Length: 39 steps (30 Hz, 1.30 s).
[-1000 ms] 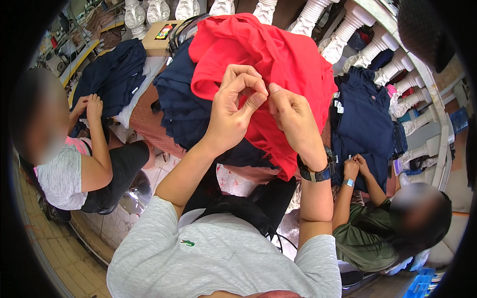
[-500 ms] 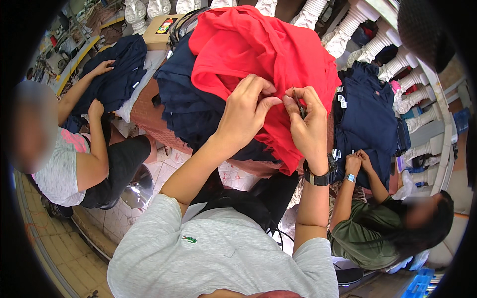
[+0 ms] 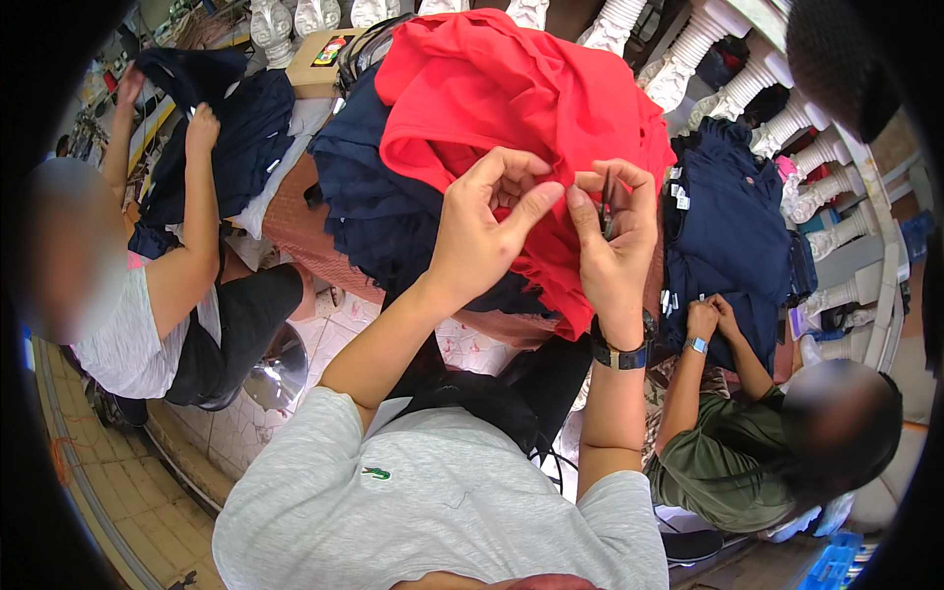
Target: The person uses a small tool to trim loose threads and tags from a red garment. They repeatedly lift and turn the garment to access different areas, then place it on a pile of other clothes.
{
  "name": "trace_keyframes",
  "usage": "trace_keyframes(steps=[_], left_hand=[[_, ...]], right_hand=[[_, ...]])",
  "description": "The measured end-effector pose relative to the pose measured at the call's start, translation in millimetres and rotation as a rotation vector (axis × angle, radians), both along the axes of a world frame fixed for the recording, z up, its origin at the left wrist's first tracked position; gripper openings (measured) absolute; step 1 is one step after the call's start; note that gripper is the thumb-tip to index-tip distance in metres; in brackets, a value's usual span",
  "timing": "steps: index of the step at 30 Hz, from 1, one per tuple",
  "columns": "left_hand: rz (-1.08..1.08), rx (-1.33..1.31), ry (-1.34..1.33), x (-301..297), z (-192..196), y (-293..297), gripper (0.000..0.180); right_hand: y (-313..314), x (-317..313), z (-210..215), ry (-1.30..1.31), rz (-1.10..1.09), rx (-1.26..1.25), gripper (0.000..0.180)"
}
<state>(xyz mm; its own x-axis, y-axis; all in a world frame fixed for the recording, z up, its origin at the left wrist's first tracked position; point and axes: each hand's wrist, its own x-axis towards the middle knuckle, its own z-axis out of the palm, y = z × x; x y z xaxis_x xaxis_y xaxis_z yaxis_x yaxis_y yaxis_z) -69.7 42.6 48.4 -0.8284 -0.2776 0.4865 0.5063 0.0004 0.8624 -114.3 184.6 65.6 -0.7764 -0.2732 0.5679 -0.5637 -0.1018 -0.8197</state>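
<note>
A bright red cloth garment (image 3: 521,79) lies bunched on top of a stack of folded navy garments (image 3: 369,167). Over its near side, my left hand (image 3: 492,211) is closed, with curled fingers and the thumb pointing toward my other hand. Whatever its fingers hold, if anything, is too small to make out. My right hand (image 3: 619,236), just to the right, has a small pair of dark thread snips (image 3: 607,202) in its fingers, blades upward. A small gap separates the two hands, and the red cloth hangs down below them.
Another pile of navy garments (image 3: 723,226) lies at right, where a person in a green shirt (image 3: 718,452) works. At left a person in a grey shirt handles navy cloth (image 3: 246,147). A cardboard box (image 3: 320,64) and white balusters (image 3: 678,79) stand behind.
My hands have moved slightly apart and the snips now stand more upright. The person at left has lifted a navy garment. The person at right has shifted their head.
</note>
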Motion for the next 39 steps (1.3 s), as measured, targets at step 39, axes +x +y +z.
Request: trace_keyframes(steps=[39], left_hand=[[-0.074, 0.171, -0.003, 1.6, -19.5, -5.3, 0.01]], right_hand=[[-5.1, 57.5, 7.0, -0.377, 0.091, 0.217, 0.045]])
